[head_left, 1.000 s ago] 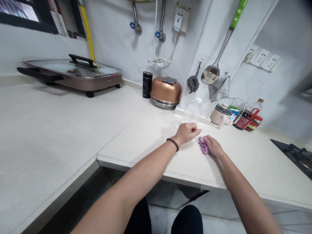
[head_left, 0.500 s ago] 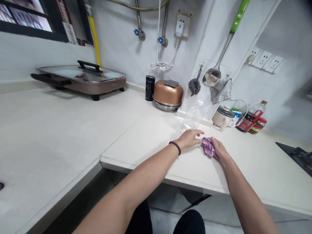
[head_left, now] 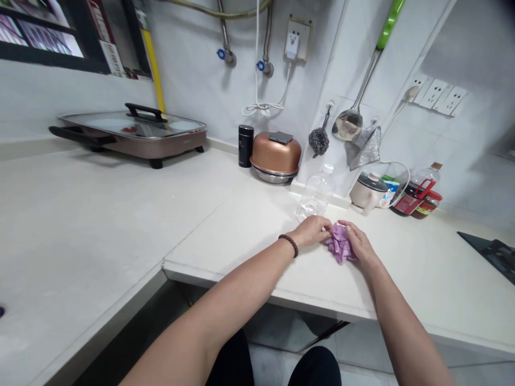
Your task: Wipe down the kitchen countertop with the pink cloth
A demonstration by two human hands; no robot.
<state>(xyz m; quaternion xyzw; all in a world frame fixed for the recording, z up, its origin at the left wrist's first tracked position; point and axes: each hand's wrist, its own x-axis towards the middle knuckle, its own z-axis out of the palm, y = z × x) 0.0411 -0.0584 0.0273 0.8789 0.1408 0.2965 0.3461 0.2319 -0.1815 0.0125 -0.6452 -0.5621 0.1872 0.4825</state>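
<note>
A crumpled purple cloth (head_left: 339,248) is lifted slightly off the white countertop (head_left: 249,225), held between both hands. My left hand (head_left: 311,230), with a dark bead bracelet on the wrist, pinches the cloth's left edge. My right hand (head_left: 358,244) grips its right side with curled fingers. A clear plastic bottle (head_left: 316,194) lies just beyond my left hand.
At the back wall stand a copper-coloured pot (head_left: 276,154), a black canister (head_left: 245,146) and an electric grill pan (head_left: 132,133). To the right are a small white cooker (head_left: 366,190), sauce bottles (head_left: 414,195) and a stove edge (head_left: 488,252). A ladle (head_left: 354,118) hangs on the wall.
My left hand has closed in from beside the cloth and now pinches it. The cloth has come up off the counter between both hands.
</note>
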